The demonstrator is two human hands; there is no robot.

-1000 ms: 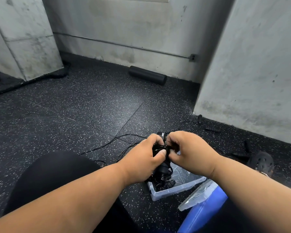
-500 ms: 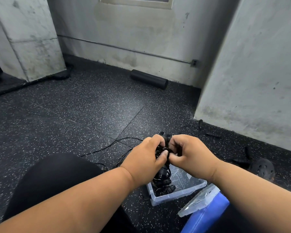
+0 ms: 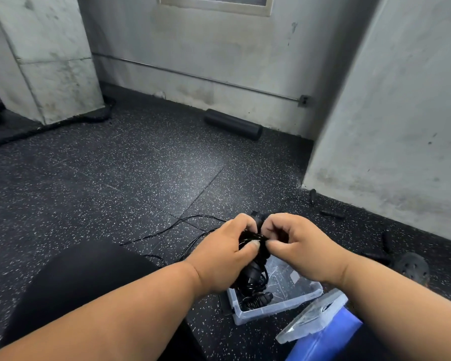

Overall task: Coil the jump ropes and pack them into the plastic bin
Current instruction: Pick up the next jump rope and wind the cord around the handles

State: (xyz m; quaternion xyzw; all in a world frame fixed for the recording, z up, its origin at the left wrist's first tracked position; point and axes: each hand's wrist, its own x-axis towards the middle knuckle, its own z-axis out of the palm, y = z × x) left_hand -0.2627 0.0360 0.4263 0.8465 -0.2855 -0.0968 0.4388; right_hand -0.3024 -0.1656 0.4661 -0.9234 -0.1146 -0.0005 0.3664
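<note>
Coiled jump rope (image 3: 253, 237) between both hands (image 3: 261, 246)

gym | speckled rubber floor (image 3: 115, 183) | foam roller (image 3: 233, 124) | concrete walls (image 3: 193, 48)

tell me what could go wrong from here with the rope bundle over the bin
1. Both the left hand and right hand pinch the coiled rope at one spot; a slip could let the loops spring open.
2. Loose cord lies across the floor and may snag or tangle when pulled in.
3. The bin already holds a rope, so this bundle may sit high and block the lid.
</note>
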